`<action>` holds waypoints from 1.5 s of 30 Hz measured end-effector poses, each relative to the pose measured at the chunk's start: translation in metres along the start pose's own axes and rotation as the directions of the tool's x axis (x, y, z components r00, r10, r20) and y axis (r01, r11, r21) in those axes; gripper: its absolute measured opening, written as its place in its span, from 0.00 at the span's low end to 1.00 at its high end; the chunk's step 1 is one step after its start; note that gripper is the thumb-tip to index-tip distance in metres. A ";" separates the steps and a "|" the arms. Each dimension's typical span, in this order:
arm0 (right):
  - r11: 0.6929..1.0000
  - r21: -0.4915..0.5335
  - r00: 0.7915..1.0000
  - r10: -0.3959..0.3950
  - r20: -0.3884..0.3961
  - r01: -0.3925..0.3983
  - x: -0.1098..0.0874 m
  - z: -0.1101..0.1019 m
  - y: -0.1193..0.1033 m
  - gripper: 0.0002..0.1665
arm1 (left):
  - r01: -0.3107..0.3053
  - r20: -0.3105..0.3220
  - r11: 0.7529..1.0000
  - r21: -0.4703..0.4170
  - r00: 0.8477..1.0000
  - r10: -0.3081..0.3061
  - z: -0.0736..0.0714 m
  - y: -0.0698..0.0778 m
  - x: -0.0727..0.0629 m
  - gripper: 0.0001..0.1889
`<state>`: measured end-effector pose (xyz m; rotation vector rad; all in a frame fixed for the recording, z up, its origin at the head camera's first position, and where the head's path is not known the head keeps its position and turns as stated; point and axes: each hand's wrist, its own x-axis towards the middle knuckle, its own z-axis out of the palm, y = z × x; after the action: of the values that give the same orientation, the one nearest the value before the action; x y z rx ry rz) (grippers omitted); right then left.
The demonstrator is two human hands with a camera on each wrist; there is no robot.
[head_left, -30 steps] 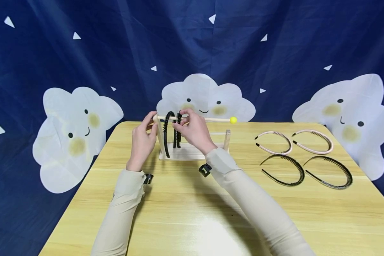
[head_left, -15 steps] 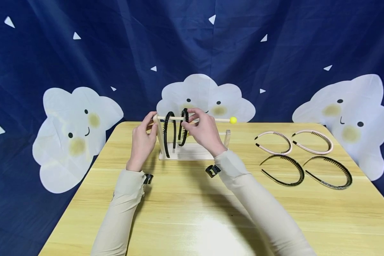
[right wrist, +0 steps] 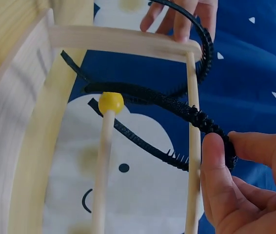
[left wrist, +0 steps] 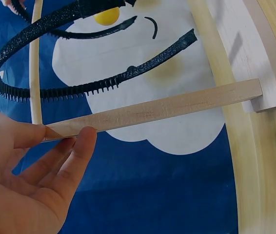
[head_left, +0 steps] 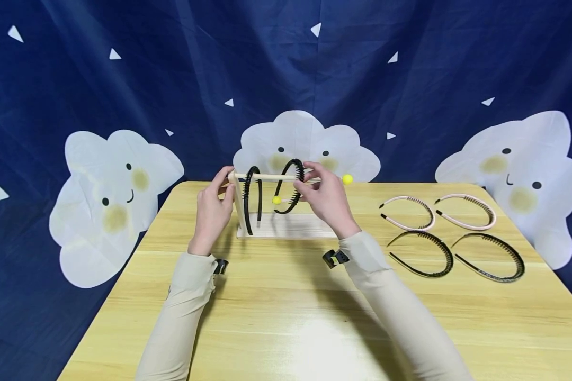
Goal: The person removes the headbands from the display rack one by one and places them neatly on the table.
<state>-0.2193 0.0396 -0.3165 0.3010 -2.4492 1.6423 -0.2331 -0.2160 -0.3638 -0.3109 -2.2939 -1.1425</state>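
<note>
A wooden two-rod stand stands near the table's far side. My left hand grips the top of its left upright, thumb and fingers on opposite sides. One black toothed headband hangs over the upper rod close to that upright. Further right, a second black headband loops over the same rod, its ends pointing down. My right hand pinches this one near its crown between thumb and fingers. Yellow balls cap the upper rod's right end and the lower rod's left end.
To the right on the wooden table lie two pink headbands at the back. In front of them are two dark headbands. A blue cloth backdrop with white clouds hangs behind the table.
My right hand has moved right along the upper rod, taking the second black headband away from the first and turning it more open to view. The left hand stays on the upright.
</note>
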 end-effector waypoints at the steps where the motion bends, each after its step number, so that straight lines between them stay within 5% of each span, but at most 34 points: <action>1: 1.000 0.003 1.000 0.003 -0.004 -0.003 0.000 -0.002 0.001 0.31 | 0.000 0.000 1.000 0.000 1.000 0.000 0.000 0.000 0.000 0.17; 19: 0.999 0.016 0.998 0.033 -0.052 -0.032 -0.013 -0.038 0.022 0.31 | -0.016 -0.007 1.000 -0.001 1.000 0.016 0.001 -0.001 0.000 0.17; 45: 0.976 0.180 0.982 0.148 -0.119 -0.125 -0.034 -0.084 0.052 0.30 | 0.005 0.003 1.000 -0.005 1.000 -0.005 0.000 0.001 -0.002 0.18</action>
<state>-0.1975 0.1387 -0.3404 0.0442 -2.2819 1.8699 -0.2315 -0.2156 -0.3642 -0.3087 -2.2955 -1.1518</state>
